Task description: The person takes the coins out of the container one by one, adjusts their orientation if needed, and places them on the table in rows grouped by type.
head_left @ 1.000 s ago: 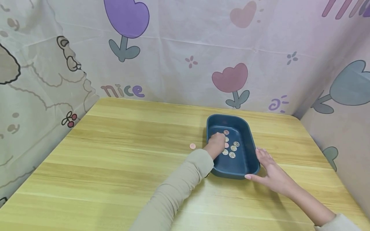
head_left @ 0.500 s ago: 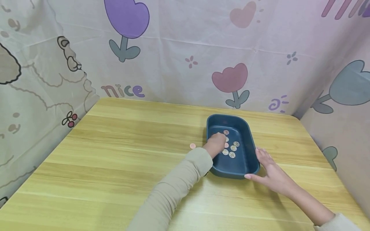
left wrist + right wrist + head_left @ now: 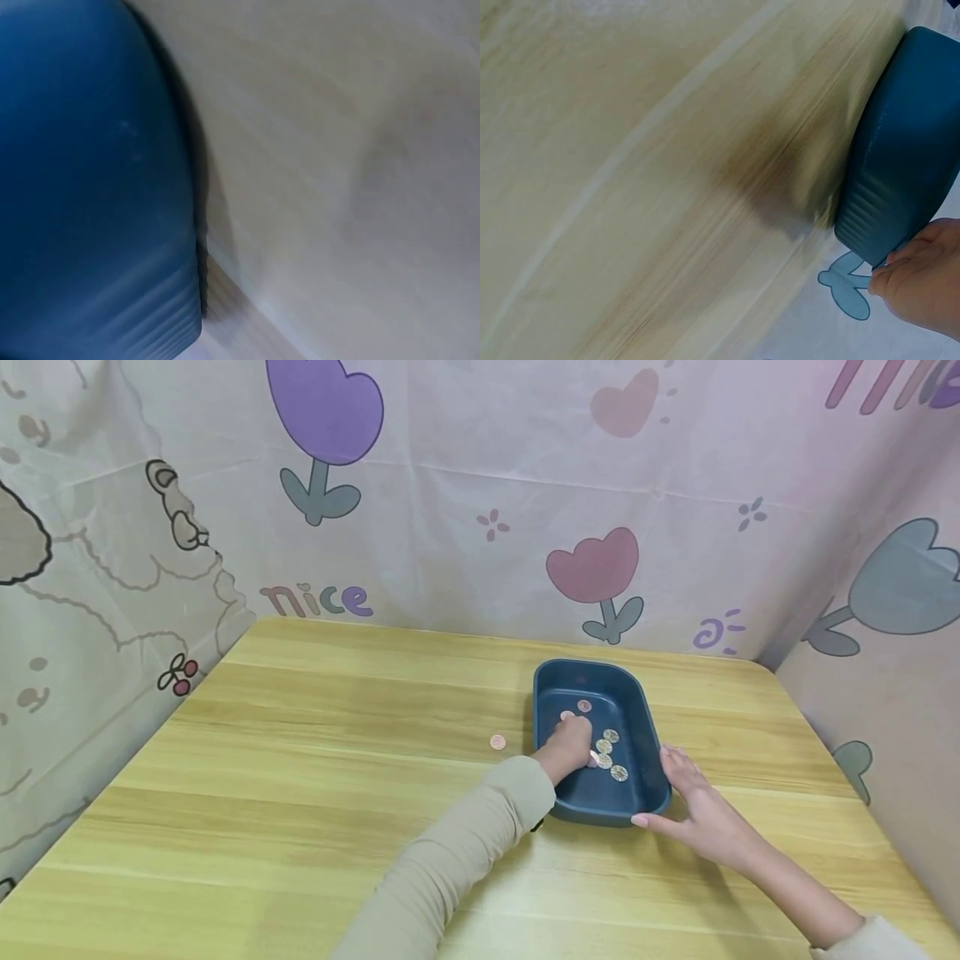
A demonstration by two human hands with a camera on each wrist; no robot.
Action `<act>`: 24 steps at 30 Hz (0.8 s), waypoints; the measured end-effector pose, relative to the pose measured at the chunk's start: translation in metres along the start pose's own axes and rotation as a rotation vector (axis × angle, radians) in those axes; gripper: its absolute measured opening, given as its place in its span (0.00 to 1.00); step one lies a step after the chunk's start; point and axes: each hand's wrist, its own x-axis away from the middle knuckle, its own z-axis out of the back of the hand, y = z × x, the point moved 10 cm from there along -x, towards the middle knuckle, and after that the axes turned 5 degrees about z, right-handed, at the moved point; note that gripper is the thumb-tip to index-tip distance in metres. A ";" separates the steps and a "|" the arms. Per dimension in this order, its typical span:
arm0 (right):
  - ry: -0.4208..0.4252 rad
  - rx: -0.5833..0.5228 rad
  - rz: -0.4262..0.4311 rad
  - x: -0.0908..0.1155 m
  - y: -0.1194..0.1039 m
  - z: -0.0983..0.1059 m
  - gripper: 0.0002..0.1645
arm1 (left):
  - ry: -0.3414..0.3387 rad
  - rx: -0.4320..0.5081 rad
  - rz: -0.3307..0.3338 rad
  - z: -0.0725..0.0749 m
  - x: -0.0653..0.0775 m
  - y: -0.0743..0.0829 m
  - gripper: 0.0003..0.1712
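Small round metallic coins [image 3: 611, 736], some pale gold and some pinkish copper, lie scattered on the floor of a dark blue, open-topped tray [image 3: 643, 731] with rounded corners. Four gold ones sit close together toward the right side of the tray floor in a bent row. One copper coin lies toward the far end, another shows just behind the person's left hand [image 3: 567, 747], and a third is partly visible at that hand's near edge. The left hand reaches down inside the tray over the coins, its fingers bent and its fingertips hidden from view, so I cannot tell whether it holds one. The right hand [image 3: 693, 797] rests against the outside of the tray, fingers along the right wall and thumb at the near corner, spread wide apart. A lone copper coin [image 3: 497, 742] lies outside, on the yellow wood-grain table [image 3: 300, 777], just left of the tray. A beige sleeve [image 3: 450, 847] covers the left forearm. Behind the table hangs a pale fabric backdrop [image 3: 450, 443] printed with tulips, a heart and the word "nice". The left wrist view shows the tray's blue outer wall close up, beside the table.
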 end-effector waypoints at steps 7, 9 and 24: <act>0.005 0.004 0.004 0.000 -0.001 0.000 0.64 | -0.024 0.124 0.016 0.001 0.003 -0.002 0.08; 0.003 0.004 0.003 0.000 0.000 0.000 0.64 | -0.011 0.124 -0.018 0.004 0.004 0.000 0.10; -0.008 0.004 0.002 0.001 -0.001 0.000 0.64 | 0.147 0.647 -0.198 0.043 0.031 -0.011 0.09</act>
